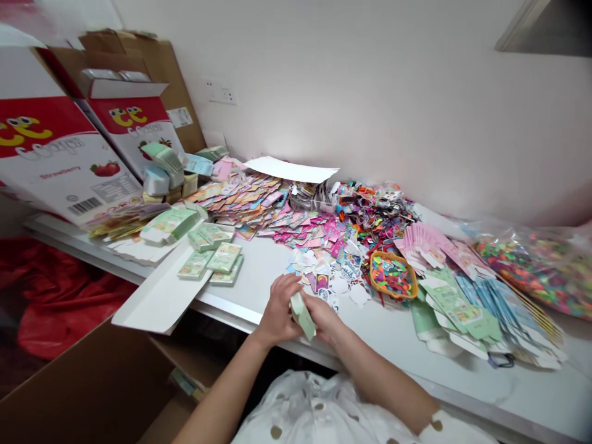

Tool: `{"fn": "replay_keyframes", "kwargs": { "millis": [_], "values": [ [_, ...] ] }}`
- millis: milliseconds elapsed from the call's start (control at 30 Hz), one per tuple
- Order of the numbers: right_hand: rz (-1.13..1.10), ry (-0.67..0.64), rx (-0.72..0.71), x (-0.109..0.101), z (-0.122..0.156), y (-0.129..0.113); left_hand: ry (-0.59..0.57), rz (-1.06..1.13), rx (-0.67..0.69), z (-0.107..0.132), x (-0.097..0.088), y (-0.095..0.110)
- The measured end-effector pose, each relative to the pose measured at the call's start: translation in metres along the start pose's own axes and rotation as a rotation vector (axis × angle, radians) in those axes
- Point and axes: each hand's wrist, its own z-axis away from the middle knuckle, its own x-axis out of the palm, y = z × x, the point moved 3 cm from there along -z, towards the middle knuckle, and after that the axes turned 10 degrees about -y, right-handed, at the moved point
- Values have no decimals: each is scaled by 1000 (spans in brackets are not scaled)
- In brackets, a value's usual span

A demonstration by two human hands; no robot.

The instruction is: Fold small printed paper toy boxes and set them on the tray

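Shirt (319, 413): white with brown dots, nearest, below the table's front edge.
Open carton (83, 382): brown cardboard, beneath the table's front left corner.
Table (266, 265): white top, back edge along the wall.
Small box (303, 316): one, pale green, upright at a tilt, held over the table's front edge near the middle.
Left hand (279, 311): fingers curled around the small box from its left side.
Right hand (325, 317): grasping the same box from its right; fingertips partly hidden.
Green boxes (225, 257): small group, left of the hands near the front edge, partly on a white cardboard flap (161, 296).
Stickers (322, 282): loose, just beyond the hands.
Basket (414, 288): yellow, holding coloured pieces, right of the stickers.
Flat boxes (462, 305): green, fanned out, toward the right edge.
Plastic bag (531, 259): clear, brightly coloured contents, back right corner.
Packets (245, 200): heaped, toward the back edge.
Strawberry cartons (60, 135): red and white, left end.
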Motion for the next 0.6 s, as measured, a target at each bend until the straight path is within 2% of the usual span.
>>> {"fn": "replay_keyframes", "kwargs": {
  "millis": [67,133,200,267,333,467,600],
  "values": [
    [151,56,-48,-12,10,-8,21,-48,-145,-3,2,-2],
    [250,88,-159,-21,20,-21,-19,-126,-274,-6,3,-6],
    [389,70,-296,-23,29,-36,-95,-209,-281,-9,6,-6],
    [538,76,-365,-21,33,-43,-156,-256,-226,-10,9,-4],
    [540,92,-319,-21,31,-41,-196,-287,-175,-8,11,-2],
    [389,67,-120,-26,20,-25,-278,-330,-130,0,13,0],
    [626,39,-113,-30,2,-29,-286,-303,-277,7,10,-8]
  ]
}}
